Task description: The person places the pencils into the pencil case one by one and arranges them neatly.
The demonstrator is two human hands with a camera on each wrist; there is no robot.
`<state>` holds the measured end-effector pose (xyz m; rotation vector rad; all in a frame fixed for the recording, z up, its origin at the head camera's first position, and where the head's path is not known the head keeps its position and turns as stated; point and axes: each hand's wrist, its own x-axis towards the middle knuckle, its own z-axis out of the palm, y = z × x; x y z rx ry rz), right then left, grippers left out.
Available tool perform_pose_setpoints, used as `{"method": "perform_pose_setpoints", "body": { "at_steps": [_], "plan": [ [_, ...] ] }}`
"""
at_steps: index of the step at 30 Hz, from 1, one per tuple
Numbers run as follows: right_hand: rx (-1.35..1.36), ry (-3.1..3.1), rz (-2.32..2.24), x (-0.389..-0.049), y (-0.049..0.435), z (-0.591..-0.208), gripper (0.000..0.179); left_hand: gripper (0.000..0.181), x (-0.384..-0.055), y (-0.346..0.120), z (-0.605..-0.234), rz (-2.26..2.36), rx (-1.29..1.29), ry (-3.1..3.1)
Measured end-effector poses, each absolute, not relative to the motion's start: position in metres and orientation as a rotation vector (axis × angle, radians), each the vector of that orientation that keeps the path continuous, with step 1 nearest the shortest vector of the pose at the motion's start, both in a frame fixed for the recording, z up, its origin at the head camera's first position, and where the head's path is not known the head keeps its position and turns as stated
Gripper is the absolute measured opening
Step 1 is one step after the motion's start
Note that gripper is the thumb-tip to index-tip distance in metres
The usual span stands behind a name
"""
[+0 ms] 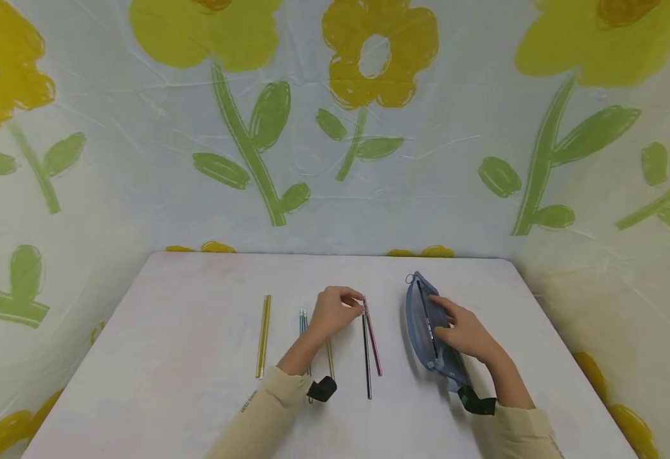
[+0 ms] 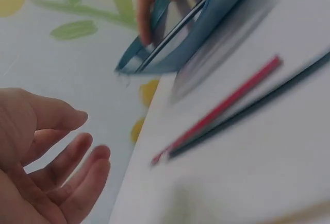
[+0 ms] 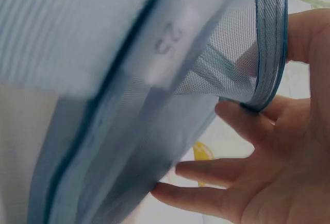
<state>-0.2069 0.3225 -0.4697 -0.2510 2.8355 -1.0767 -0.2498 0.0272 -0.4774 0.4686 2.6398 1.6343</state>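
My right hand grips the side rim of a blue mesh pencil case, which gapes open on the right of the table. A dark, thin strip runs along its opening; I cannot tell whether it is zip or pencil. My left hand hovers by the far ends of a red pencil and a dark pencil. In the left wrist view its thumb and fingers are apart, with nothing between them. The two pencils lie close together, their far ends almost meeting.
Yellow pencils lie side by side at the left. Teal pencils and a gold pencil lie partly under the left forearm. The white table is bounded at the back and sides by flower-printed sheeting.
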Motion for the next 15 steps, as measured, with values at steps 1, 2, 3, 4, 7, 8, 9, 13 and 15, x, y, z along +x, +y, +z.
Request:
{"method": "perform_pose_setpoints", "body": {
  "at_steps": [1,2,3,4,7,8,9,13,15],
  "plan": [
    [-0.254,2.853,-1.057,-0.207,0.323,-0.47,0.067,0.012,-0.25,0.015,-0.477,1.621,0.453,2.681],
    [-0.256,2.871,-1.038,-0.208,0.323,-0.469,0.067,0.012,-0.25,0.004,-0.477,1.601,0.421,2.719],
    [-0.259,2.888,-1.019,-0.208,0.323,-0.47,0.067,0.013,-0.25,-0.009,-0.477,1.584,0.389,2.749],
    [-0.26,2.899,-1.006,-0.209,0.323,-0.47,0.067,0.013,-0.25,-0.021,-0.478,1.562,0.356,2.788],
    [-0.269,2.902,-0.988,-0.21,0.323,-0.471,0.067,0.016,-0.25,-0.059,-0.485,1.486,0.237,2.873],
    [-0.266,2.902,-0.98,-0.211,0.323,-0.471,0.067,0.017,-0.25,-0.071,-0.488,1.453,0.191,2.897],
    [-0.259,2.902,-0.966,-0.211,0.323,-0.472,0.068,0.018,-0.25,-0.083,-0.491,1.43,0.151,2.914],
    [-0.208,2.914,-0.898,-0.211,0.323,-0.472,0.069,0.019,-0.25,-0.122,-0.505,1.366,-0.002,2.953],
    [-0.189,2.928,-0.862,-0.21,0.323,-0.472,0.069,0.019,-0.249,-0.136,-0.51,1.343,-0.049,2.949]
  ]
}}
